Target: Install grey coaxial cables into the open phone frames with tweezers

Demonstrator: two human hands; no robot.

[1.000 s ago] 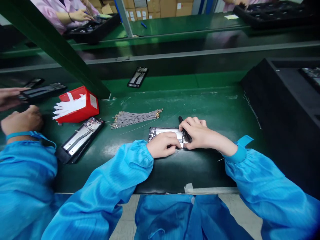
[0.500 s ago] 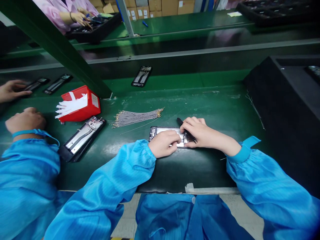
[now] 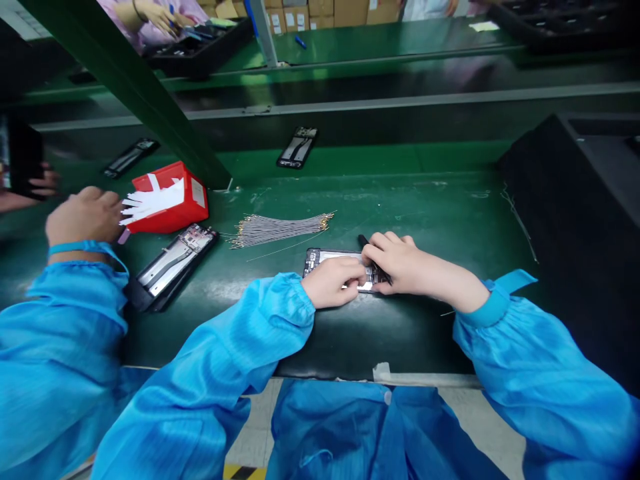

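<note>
An open phone frame point(image 3: 313, 259) lies flat on the green work surface, its long side across the view. Over its middle rests my left hand point(image 3: 334, 281), fingers curled and pressed down; whatever they pinch is hidden. My right hand point(image 3: 400, 263) is at the right end of the frame, closed around a black pen-like tool point(image 3: 363, 241) that slants under the fingers. Behind and left of the frame lies a bundle of thin grey cables point(image 3: 283, 230) with gold ends. One loose cable point(image 3: 285, 247) lies just in front of the bundle.
A red box point(image 3: 196, 200) holds white strips. Stacked phone frames point(image 3: 173, 267) lie before it; another frame point(image 3: 298, 147) lies farther back. A co-worker's hand point(image 3: 85, 217) is beside the box. A black case point(image 3: 570, 253) stands at right, a green post point(image 3: 145, 100) at left.
The view has shifted slightly. The co-worker's hand has moved right to the red box. At far left, another hand now holds up a dark object. My hands keep nearly the same pose.
</note>
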